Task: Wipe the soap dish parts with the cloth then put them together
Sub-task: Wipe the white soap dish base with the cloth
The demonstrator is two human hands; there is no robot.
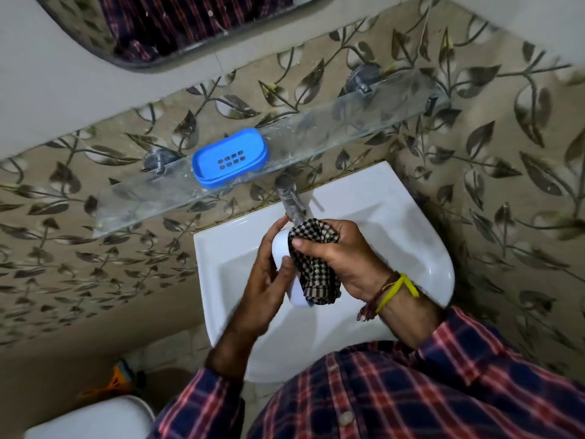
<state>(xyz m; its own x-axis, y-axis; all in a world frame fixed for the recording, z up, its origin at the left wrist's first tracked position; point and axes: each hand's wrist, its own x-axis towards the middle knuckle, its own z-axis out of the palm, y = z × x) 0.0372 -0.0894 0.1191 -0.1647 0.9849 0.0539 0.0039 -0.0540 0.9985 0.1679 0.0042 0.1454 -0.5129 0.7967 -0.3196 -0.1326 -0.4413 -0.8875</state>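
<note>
Over the white sink, my left hand grips a white soap dish part by its edge, thumb on its near side. My right hand holds a black-and-white checked cloth bunched in its fingers and presses it against that white part. Much of the white part is hidden by the cloth and my hands. The blue soap dish part, with drain slots in its middle, lies on the glass shelf above the sink, apart from both hands.
A metal tap stands at the back of the sink, just beyond my hands. The leaf-patterned tiled wall carries the shelf, with a mirror above. A white toilet cistern and an orange object are at the lower left.
</note>
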